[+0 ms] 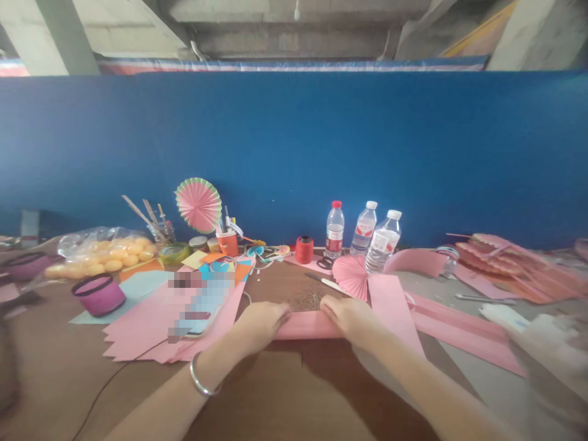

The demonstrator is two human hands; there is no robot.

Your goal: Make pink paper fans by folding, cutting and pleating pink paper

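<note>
A strip of pink paper (307, 326), which looks folded or rolled, stretches between my two hands just above the brown table. My left hand (265, 324), with a silver bangle on the wrist, grips its left end. At the other end my right hand (345, 313) is closed on it, fingers curled over the top edge. Beyond the right hand lie a white-handled knife (337, 285) and a pleated pink paper fan (351, 275). A pink sheet (394, 306) rests beside my right forearm.
Pink sheets (133, 331) and a phone with a blurred screen (206, 303) lie left, near a purple band (98, 294). Behind stand a red thread spool (304, 250), water bottles (334, 231) and a red cup (226, 244). A blue partition (294, 141) closes off the back.
</note>
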